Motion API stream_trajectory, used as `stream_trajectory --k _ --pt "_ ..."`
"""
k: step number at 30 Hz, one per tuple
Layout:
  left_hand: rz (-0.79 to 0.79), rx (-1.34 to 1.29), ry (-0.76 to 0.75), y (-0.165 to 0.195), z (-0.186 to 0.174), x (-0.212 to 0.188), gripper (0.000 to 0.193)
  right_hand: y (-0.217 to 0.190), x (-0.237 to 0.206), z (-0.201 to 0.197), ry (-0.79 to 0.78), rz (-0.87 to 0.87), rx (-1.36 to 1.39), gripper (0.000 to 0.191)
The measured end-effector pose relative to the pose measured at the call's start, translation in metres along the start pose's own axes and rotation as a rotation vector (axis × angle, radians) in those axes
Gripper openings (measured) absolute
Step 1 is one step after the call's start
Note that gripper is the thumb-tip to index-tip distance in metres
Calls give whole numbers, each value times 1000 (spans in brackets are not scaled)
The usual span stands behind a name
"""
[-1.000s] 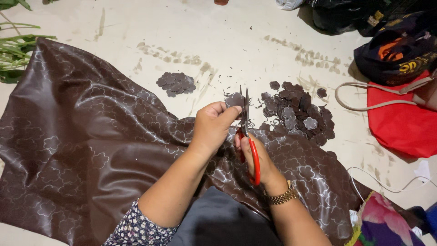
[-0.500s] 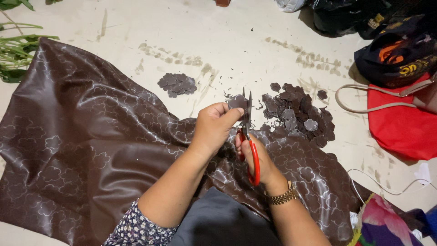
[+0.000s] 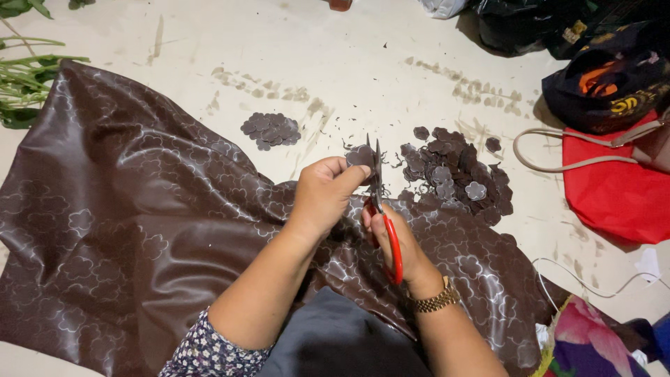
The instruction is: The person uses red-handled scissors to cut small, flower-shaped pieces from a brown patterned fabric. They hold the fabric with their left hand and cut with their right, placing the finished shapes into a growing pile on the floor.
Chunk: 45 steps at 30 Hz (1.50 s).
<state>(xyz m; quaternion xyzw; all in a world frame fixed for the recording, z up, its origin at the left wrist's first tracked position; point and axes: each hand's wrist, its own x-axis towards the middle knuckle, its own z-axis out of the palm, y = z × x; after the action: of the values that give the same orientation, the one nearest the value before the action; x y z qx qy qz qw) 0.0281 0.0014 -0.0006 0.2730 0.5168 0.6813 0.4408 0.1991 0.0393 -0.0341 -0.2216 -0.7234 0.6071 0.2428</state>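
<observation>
My left hand pinches a small brown cutout between its fingers, just above the brown patterned cloth spread on the floor. My right hand grips the red-handled scissors, fingers closed round the handles, blades upright against the cutout. A large heap of cut pieces lies just beyond; a small pile sits apart to the left.

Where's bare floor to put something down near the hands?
Free: the floor beyond the small pile of cutouts, up to the green stems on one side. Also a strip between that pile and the big pile. Crowded: brown sheet under both hands, bags and red cloth on the right.
</observation>
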Motion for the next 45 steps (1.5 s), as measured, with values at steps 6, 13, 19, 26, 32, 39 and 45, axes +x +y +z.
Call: stream_trajectory --k 6,13,19,26,32,39,45 --pt "21 33 -29 6 -3 1 12 -9 0 -1 -34 23 25 54" --pt "8 160 -47 14 -14 2 14 -14 0 -1 -56 33 -37 56" --pt "34 179 -92 18 -14 1 10 -12 0 -1 -105 15 -10 57" --pt "20 150 -93 14 -12 0 12 -8 1 -2 -92 -1 21 58" --pt "29 154 -58 11 -11 2 13 -9 1 -1 -82 0 28 57" --pt "49 176 -89 10 -13 2 12 -11 2 -2 -73 -10 -68 54" --pt "120 119 -117 8 -14 4 13 -10 0 -3 -98 80 -24 52"
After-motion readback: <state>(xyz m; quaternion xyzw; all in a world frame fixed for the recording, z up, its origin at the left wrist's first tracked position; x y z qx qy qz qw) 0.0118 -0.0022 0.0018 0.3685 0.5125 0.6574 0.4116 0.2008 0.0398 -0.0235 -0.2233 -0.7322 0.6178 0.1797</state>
